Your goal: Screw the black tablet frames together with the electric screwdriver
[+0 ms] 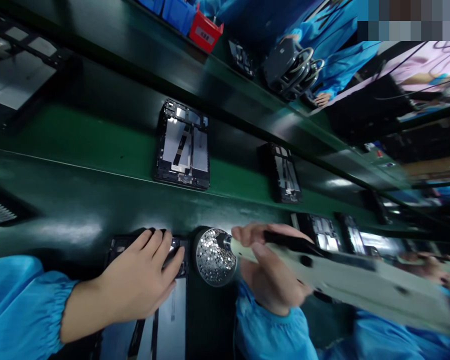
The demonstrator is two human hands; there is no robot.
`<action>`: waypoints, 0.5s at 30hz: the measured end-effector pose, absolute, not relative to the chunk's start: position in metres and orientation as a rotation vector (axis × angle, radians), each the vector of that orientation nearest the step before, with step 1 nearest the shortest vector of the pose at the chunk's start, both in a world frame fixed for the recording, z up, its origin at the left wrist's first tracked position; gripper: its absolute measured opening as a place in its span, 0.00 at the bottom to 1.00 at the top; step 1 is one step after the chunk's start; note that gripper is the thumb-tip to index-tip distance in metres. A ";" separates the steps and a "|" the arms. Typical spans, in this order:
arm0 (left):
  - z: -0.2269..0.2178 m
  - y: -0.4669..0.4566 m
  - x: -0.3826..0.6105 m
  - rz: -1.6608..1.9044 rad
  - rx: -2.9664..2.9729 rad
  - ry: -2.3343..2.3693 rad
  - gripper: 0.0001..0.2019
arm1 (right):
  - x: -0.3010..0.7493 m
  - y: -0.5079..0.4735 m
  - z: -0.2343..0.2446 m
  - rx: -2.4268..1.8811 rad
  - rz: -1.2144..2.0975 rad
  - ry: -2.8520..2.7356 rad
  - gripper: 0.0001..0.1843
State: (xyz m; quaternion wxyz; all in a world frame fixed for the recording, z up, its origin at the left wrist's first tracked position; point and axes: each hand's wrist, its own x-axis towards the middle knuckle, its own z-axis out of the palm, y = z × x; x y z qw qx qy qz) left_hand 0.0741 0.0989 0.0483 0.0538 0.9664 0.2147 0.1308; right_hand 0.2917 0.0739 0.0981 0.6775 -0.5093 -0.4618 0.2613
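My left hand [138,275] lies over the upper part of an opened tablet [176,315], fingers bent at its top edge and thumb apart on the right. This tablet is flat on the bench, its silvery inside partly covered by my hand. In my right hand [273,270] is a pale electric screwdriver [345,280], its body reaching to the right and blurred. The screwdriver's dark tip [223,241] points left, over a round dish of small shiny screws [215,262] beside the tablet. Whether a screw sits on the tip, I cannot tell.
Along the green line behind the bench lie an opened tablet [187,145], a second one [285,172] and more to the right. A red bin [205,31] and blue bins [178,15] stand on the upper shelf. Across it, a co-worker's hand [322,99] is near a dark device [281,65].
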 end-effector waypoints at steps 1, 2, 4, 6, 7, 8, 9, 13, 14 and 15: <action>0.048 0.099 0.074 0.390 2.936 0.644 0.24 | 0.289 0.071 0.104 -1.133 0.611 -1.049 0.16; 0.047 0.100 0.074 0.387 2.937 0.634 0.24 | 0.286 0.069 0.109 -1.121 0.641 -1.071 0.16; 0.047 0.101 0.075 0.379 2.938 0.619 0.25 | 0.278 0.066 0.115 -1.108 0.703 -1.138 0.19; 0.047 0.101 0.075 0.372 2.933 0.610 0.25 | 0.269 0.065 0.116 -1.125 0.755 -1.219 0.22; 0.047 0.101 0.075 0.369 2.929 0.610 0.25 | 0.266 0.065 0.114 -1.142 0.770 -1.244 0.23; 0.047 0.101 0.075 0.363 2.923 0.606 0.25 | 0.263 0.066 0.113 -1.162 0.782 -1.264 0.24; 0.047 0.101 0.075 0.357 2.915 0.601 0.25 | 0.260 0.067 0.111 -1.176 0.787 -1.275 0.24; 0.046 0.099 0.075 0.341 2.889 0.579 0.26 | 0.258 0.069 0.107 -1.183 0.807 -1.287 0.24; 0.046 0.099 0.074 0.339 2.889 0.577 0.26 | 0.258 0.070 0.107 -1.180 0.812 -1.288 0.24; 0.045 0.099 0.074 0.336 2.889 0.578 0.26 | 0.257 0.070 0.107 -1.179 0.810 -1.284 0.24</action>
